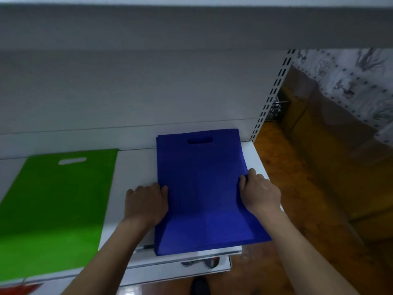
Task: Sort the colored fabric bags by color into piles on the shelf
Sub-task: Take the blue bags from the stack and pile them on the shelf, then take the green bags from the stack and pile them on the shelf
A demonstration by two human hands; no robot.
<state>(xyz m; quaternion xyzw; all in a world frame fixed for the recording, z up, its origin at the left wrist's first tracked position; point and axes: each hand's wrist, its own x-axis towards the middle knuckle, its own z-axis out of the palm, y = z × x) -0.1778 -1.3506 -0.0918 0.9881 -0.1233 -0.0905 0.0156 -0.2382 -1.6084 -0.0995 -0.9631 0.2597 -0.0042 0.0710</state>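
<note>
Blue fabric bags [202, 188] lie in a flat stack at the right end of the white shelf [136, 167], handle cut-outs toward the far wall, near edge overhanging the shelf front slightly. Left hand [146, 203] rests against the stack's left edge, fingers [157, 188] curled over that edge; whether they pinch the fabric or only press it cannot be told. Right hand [259, 192] grips the right edge, thumb on top and fingers wrapped round the side, with the top bag lifted slightly there.

Green fabric bag [57, 209] lies flat on the same shelf to the left, well apart from the blue stack, with bare shelf between them; its handle cut-out also points far. A red item [23, 289] shows at the near left corner, too cropped to identify.

A slotted shelf upright [270, 99] stands at the far right of the shelf. Brown floor [297, 188] lies to the right, below.
</note>
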